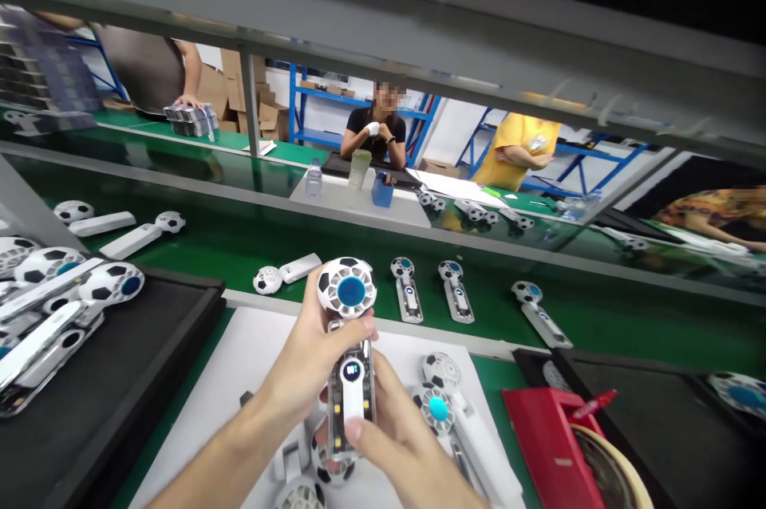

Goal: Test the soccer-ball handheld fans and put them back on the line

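Observation:
Both my hands hold one handheld fan (pixel 352 369) with a round soccer-ball-patterned head, a blue centre and a clear-fronted handle with a small lit display. My left hand (pixel 317 337) wraps the fan's neck just under the head, thumb across the front. Lower down, my right hand (pixel 395 421) grips the handle, its thumb near the bottom end. Beneath them, more soccer-ball fans lie on a white sheet (pixel 239 357); one fan (pixel 438 407) with a bright blue centre is right of my right hand. Others below are partly hidden by my hands.
Fans pile on a black tray (pixel 173 317) at left. Several fans, one of them a fan (pixel 456 291), lie along the green belt (pixel 359 242) ahead. At right is a red tape dispenser (pixel 554 437) beside another black tray (pixel 646 389). Co-workers sit or stand beyond the overhead frame.

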`<state>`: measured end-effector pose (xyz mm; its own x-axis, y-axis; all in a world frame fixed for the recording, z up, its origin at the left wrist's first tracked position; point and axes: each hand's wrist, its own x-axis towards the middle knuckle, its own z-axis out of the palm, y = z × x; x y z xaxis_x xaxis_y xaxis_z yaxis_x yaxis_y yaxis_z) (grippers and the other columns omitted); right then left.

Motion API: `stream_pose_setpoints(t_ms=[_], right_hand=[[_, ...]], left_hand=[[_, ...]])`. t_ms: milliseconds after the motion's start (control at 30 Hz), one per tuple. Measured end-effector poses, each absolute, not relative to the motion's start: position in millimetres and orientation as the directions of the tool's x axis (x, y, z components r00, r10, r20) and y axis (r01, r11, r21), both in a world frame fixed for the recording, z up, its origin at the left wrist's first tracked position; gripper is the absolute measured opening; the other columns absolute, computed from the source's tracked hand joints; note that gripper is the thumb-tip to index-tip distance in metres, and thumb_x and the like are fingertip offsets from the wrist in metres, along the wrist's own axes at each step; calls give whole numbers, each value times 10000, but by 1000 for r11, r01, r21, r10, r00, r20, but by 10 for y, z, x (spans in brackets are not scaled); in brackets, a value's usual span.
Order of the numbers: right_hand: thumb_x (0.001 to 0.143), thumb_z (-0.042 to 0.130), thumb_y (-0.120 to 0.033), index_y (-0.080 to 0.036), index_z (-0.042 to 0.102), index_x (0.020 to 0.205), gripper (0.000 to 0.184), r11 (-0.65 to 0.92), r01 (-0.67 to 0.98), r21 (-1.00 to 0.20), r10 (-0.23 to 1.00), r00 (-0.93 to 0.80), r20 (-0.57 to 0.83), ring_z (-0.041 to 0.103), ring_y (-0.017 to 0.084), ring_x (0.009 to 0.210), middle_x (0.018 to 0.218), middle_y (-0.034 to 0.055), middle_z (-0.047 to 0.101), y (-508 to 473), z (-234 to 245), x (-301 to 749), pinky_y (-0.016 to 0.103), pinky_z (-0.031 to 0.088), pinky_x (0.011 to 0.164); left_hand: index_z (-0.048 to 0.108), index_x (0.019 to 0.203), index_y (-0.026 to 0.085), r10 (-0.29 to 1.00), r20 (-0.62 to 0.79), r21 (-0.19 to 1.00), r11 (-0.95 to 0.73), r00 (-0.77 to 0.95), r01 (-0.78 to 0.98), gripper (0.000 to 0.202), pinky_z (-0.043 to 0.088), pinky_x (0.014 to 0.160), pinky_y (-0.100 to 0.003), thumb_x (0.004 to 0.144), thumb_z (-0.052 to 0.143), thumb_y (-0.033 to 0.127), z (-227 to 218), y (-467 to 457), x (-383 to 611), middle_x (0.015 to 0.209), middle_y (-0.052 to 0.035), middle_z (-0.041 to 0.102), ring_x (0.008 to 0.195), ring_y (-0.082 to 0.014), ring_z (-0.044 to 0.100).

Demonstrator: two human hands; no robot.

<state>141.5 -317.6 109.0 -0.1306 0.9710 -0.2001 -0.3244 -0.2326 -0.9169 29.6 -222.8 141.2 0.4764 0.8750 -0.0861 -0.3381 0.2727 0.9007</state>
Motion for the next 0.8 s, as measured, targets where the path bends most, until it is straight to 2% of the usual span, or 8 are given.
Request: stream_pose_setpoints(t_ms=[133,300,500,567,700,800], right_hand=[[825,741,-436,-239,365,1445,751,-231,-368,-901,972,-135,-194,624,285,1037,1298,147,545,-3202,1060,1405,358,538,723],[812,757,-399,-243,352,1440,763,-225,-411,-883,974,-119,-193,656,280,940,1189,120,591,-3241,1043,1406,376,537,695],[768,778,-413,-224,310,1449,847,-276,-398,-875,958,-38,-285,642,267,880,1169,133,607,-3298,1097,1385,409,570,669],[767,775,-426,-245,325,1436,827,-267,-403,-875,958,-8,-288,638,259,867,1165,123,609,-3317,1117,1363,395,572,645],[776,778,-458,-254,399,1375,738,-206,-418,-885,967,53,-250,654,279,970,1179,113,616,-3369,1164,1345,376,560,723],[826,722,-500,-262,402,1363,669,-238,-410,-881,957,55,-284,695,268,843,1063,82,631,-3426,1187,1386,369,551,672]], left_hand=[[415,1245,291,875,-47,916,230,481,-329,576,496,696,-280,778,750,259,1407,-2252,311,943,-5,616,815,-173,614],[410,1287,316,880,-15,944,169,475,-282,625,474,743,-269,771,755,246,1403,-2273,316,1038,-7,613,808,-140,582],[424,1297,286,877,13,947,143,481,-287,627,488,773,-315,768,760,307,1377,-2282,339,1102,-45,635,863,-190,631],[422,1317,284,876,25,949,130,482,-286,643,491,792,-327,770,760,322,1371,-2289,355,1139,-55,631,904,-210,639],[394,1375,287,855,43,957,114,517,-268,682,488,842,-336,791,745,336,1338,-2310,398,1184,-64,627,994,-240,633],[371,1390,286,812,45,970,104,582,-220,660,474,882,-329,827,710,344,1283,-2303,416,1206,-65,630,1037,-236,620]])
